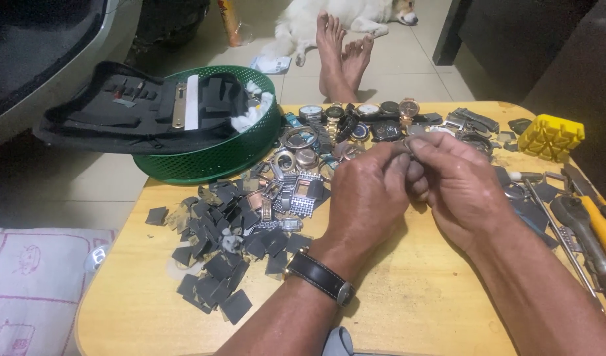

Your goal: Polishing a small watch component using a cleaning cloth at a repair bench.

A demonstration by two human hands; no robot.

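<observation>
small metal part [406, 142] mostly hidden between left hand [369, 191] and right hand [458, 184]

Both hands, left hand [365, 191] and right hand [458, 184], pinch a small metal part [406, 142] above the wooden table [408, 296].

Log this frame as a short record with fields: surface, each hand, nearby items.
surface: low wooden table
left hand: fingertips pinching a small metal part, hard to identify
right hand: pinching the same part
left of hands: pile of dark square pieces
behind hands: row of watches
far left: green basket
right edge: yellow block
</observation>
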